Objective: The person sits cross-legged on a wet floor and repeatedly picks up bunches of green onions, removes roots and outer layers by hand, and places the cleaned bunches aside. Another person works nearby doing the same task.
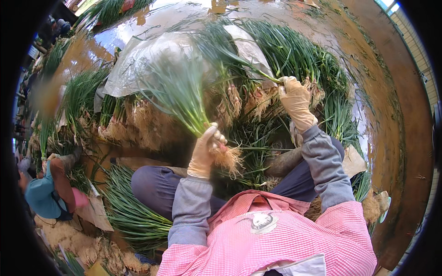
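Note:
My left hand (204, 148), in a pale glove, is closed around a bunch of green garlic plants (184, 100). Their leaves fan upward, partly blurred, and pinkish bulbs with shaggy roots (228, 157) hang below my fingers. Up and to the right, my gloved right hand (294, 98) grips the lower end of a thin green stalk (266, 76), whose leaves point to the upper left. Behind both hands lies a long row of rooted plants (293, 51), partly covered by whitish plastic sheets (127, 72). Loose leaves (255, 134) lie between my legs.
A heap of green plants (134, 210) lies beside my left knee. At the far left a person in a teal top (41, 196) sits near more bundles. Wet brown floor (390, 138) with scattered leaves stretches along the right. A piece of cardboard (354, 162) lies near my right elbow.

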Motion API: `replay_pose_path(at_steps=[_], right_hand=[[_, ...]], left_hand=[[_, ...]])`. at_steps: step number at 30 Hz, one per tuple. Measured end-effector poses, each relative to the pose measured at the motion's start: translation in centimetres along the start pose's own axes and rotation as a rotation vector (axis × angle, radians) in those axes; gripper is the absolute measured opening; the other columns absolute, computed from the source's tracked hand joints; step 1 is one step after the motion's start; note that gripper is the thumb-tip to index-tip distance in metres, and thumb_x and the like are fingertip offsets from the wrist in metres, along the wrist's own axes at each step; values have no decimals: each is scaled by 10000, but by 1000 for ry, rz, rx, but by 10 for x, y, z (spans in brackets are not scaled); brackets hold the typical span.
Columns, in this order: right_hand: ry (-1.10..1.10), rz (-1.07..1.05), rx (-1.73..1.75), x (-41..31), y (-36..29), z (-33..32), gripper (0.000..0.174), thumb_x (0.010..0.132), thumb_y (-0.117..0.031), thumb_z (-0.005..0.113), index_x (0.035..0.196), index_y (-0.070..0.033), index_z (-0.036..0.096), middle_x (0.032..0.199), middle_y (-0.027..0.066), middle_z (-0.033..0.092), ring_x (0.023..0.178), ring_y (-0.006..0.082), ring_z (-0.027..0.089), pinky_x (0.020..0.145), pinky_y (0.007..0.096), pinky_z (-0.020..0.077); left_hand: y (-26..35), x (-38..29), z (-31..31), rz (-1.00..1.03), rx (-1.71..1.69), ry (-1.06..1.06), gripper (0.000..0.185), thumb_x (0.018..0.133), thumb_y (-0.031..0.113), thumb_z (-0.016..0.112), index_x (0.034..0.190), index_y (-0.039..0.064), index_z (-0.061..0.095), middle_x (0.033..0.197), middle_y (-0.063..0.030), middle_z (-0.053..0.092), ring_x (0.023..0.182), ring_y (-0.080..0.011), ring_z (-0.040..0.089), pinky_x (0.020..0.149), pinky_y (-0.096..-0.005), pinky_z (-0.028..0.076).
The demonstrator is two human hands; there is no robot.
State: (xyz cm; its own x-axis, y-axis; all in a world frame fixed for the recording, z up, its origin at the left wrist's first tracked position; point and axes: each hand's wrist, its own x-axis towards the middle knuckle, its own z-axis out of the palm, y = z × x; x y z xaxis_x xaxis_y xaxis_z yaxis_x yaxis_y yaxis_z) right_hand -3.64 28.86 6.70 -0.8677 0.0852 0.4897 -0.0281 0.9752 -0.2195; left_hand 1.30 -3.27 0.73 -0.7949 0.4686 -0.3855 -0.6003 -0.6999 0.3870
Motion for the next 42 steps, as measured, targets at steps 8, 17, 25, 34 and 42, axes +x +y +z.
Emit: replay_pose_path(at_steps=[8,17,25,34,42], right_hand=[[-660,-43,335,-125,-130,5,330,962,-420,535,973,-97,603,855,144,645,740,366,648,626,442,501],[-612,1076,1656,-74,-122,131,393,1005,-434,509,1036,-64,637,843,10,662,722,126,593,685,300,492],[279,815,1031,-64,-121,100,386,1048,-388,441,895,-57,570,707,7,561,595,103,470,556,266,417],[-50,296,609,-54,-197,103,312,939,-352,611,1025,-53,630,915,119,613,813,321,627,736,418,508],[-135,472,462,-70,-97,89,364,1009,-375,485,1046,-21,557,811,161,665,648,333,629,611,432,528]], left_hand=[[-26,10,-4,-170,385,162,231,916,200,683,1069,26,685,844,-63,691,615,-93,625,495,-198,476],[-25,4,-2,-201,215,220,242,916,163,649,1056,-34,636,874,-203,700,578,-252,666,486,-309,541],[-36,5,-11,-179,211,246,180,939,144,625,977,-31,611,832,-172,677,594,-274,642,546,-361,551],[-35,6,-16,-193,560,453,278,950,352,612,973,76,638,630,18,580,435,-79,470,383,-204,327],[-5,-5,-18,-43,200,134,179,911,230,692,904,56,653,775,-73,668,700,-229,673,546,-314,563]])
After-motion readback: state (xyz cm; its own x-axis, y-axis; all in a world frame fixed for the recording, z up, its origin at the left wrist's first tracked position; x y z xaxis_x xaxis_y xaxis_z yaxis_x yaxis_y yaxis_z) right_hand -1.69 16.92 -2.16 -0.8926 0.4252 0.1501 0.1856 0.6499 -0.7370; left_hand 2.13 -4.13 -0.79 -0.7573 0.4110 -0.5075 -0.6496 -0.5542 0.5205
